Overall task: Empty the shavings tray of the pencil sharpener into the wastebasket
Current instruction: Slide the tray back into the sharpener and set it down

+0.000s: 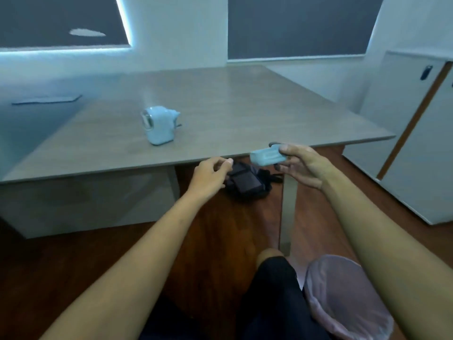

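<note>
Because the small pale-blue plastic shavings tray [267, 157] looks light and rigid, it is pinched endwise by the right hand [300, 165]; the left hand [212, 175], beside it, is loosely curled, empty.

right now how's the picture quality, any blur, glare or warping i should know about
Head view: soft overall, with a cold blue cast. A bright glare strip runs along the window edge at upper left. Wide-angle warping bows the table edges and stretches both forearms. The tray in the right hand and the sharpener look smeared, without fine detail.
</note>
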Tool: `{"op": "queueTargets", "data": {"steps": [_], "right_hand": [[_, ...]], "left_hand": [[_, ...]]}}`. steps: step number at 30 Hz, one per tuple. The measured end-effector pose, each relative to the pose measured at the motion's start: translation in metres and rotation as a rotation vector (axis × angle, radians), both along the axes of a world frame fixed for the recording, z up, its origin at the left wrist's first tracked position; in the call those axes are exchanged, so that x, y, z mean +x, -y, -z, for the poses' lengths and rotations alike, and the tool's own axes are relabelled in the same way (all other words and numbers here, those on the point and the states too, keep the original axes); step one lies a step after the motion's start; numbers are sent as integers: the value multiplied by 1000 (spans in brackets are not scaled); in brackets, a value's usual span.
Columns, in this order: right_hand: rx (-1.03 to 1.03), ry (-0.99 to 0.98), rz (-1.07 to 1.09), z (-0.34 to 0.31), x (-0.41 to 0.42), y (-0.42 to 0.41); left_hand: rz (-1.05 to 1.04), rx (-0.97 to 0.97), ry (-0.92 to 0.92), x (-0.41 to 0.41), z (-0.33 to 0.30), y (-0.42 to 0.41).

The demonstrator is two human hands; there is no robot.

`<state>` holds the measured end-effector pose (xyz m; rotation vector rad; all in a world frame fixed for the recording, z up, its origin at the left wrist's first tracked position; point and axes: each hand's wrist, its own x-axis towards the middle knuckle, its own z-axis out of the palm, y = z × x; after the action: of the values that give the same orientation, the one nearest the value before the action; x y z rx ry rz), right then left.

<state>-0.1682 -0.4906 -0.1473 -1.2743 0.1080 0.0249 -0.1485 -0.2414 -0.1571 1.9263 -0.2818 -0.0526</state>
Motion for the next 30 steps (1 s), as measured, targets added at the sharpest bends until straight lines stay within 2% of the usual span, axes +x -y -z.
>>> {"op": "queueTargets", "data": {"steps": [7,11,16,19,24,30], "right_hand": [[30,125,-57,-51,55,-63],[-122,92,-22,-52,94,-92],[-412,106,-15,-53,129,-116],[-467,127,-43,-53,143,-125],[-510,126,-80,-52,159,-138],[-470,137,-138,-50,167,-144]], "left_hand": [[-184,-151,41,41,-43,-69],[-374,-142,116,73,-55,-105],[-584,42,226,106,-63,-125],[-566,89,209,123,-64,-126],[-398,4,72,144,-62,-129],[-303,-94,75,147,-61,-133]]}}
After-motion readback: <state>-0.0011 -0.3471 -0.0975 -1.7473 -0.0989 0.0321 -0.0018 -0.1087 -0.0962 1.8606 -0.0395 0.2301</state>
